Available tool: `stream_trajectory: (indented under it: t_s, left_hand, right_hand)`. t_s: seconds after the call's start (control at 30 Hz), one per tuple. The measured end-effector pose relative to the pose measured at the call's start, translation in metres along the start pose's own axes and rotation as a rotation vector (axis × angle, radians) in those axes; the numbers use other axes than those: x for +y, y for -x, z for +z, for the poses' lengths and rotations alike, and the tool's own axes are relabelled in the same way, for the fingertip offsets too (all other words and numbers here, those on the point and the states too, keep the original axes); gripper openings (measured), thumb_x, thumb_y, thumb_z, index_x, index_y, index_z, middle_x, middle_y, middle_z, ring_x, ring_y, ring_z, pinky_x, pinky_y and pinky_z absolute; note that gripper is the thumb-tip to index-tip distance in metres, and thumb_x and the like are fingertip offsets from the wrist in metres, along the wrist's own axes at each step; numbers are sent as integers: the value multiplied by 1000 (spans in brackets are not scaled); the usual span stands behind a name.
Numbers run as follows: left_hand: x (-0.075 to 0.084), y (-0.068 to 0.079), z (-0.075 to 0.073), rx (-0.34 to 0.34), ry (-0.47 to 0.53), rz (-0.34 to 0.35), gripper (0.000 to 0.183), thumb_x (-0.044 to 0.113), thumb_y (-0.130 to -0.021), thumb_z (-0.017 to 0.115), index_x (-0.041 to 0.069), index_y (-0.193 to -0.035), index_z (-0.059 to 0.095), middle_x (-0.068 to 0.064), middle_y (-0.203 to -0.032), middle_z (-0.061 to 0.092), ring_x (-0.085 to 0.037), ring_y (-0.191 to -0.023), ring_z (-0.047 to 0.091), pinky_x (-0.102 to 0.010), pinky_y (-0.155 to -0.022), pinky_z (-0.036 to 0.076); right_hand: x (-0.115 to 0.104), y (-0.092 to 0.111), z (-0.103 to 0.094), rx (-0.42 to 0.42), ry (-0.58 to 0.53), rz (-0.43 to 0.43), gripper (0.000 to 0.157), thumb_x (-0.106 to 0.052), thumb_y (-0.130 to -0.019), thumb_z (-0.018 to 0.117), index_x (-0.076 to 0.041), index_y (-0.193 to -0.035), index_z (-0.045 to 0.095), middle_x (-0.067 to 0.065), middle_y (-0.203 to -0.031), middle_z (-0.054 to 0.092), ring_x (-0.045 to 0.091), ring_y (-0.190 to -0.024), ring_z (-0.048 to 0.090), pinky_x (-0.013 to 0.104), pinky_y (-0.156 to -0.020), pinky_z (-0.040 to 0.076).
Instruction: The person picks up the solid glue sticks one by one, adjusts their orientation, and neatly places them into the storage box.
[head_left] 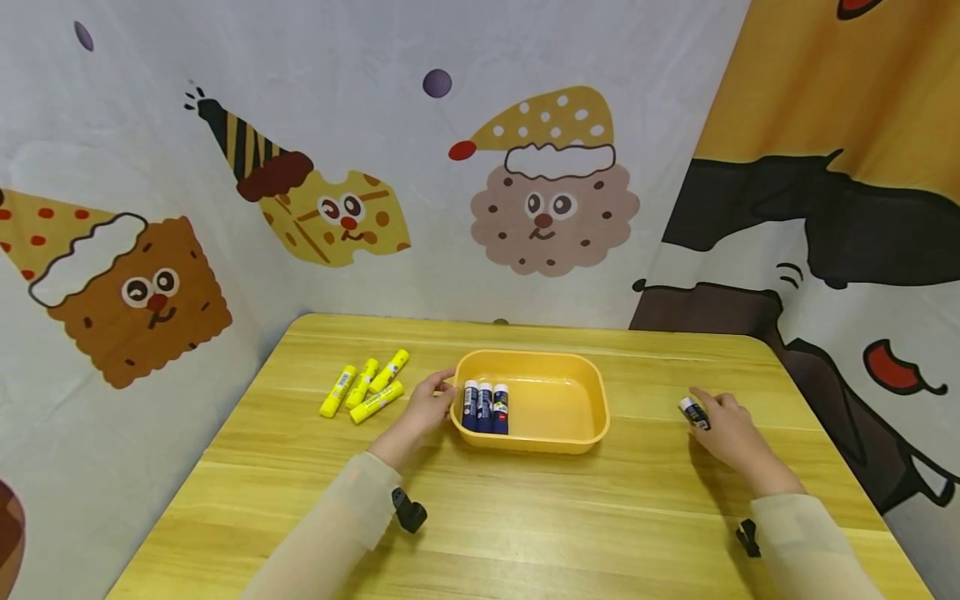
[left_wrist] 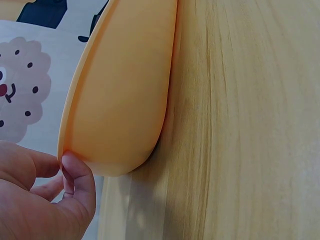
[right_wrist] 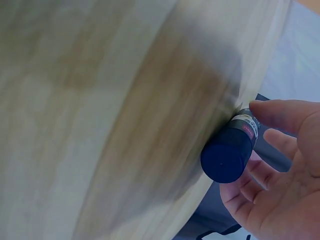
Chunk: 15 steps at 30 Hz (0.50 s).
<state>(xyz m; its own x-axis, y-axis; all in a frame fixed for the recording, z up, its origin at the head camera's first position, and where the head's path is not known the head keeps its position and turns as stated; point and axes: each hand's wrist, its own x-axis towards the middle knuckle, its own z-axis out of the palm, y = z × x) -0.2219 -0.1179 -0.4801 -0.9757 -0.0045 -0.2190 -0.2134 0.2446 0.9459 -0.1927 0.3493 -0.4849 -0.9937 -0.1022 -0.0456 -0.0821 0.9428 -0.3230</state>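
My left hand [head_left: 431,403] pinches the left rim of a yellow-orange plastic tray [head_left: 555,440] between thumb and fingers; the left wrist view shows the grip on the tray's edge [left_wrist: 80,90]. Inside the tray, at its left end, three dark blue glue sticks [head_left: 484,410] with white caps lie side by side. Off to the right of the tray, my right hand [head_left: 726,425] holds another dark blue glue stick [head_left: 694,413] close to the tabletop. Thumb and fingers come around that glue stick [right_wrist: 227,155] in the right wrist view, its round blue base facing the camera.
Several yellow glue sticks [head_left: 363,385] lie loosely grouped on the wooden table [head_left: 525,517], left of the tray. A printed cloth [head_left: 427,292] with cartoon figures hangs behind the table's back edge and down both sides.
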Motion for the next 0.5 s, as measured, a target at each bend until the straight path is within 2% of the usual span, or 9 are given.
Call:
stream_trajectory:
  t_s: [0.33, 0.5]
  left_hand:
    - [0, -1, 0, -9, 3, -4, 40, 9, -98, 47, 9, -138, 47, -12, -108, 48, -13, -73, 51, -27, -63, 49]
    - [0, 0, -1, -7, -2, -9, 40, 10, -98, 47, 10, -138, 47, -12, -108, 48, -14, -73, 51, -26, -62, 50]
  right_hand:
    - [0, -1, 0, -19, 24, 6, 62, 0, -81, 57, 2, -139, 37, 37, -110, 43, 55, -93, 46, 59, -73, 43]
    - [-3, 0, -1, -28, 22, 8, 59, 2, -82, 54, 2, -139, 37, 38, -113, 42, 56, -93, 45, 60, -73, 43]
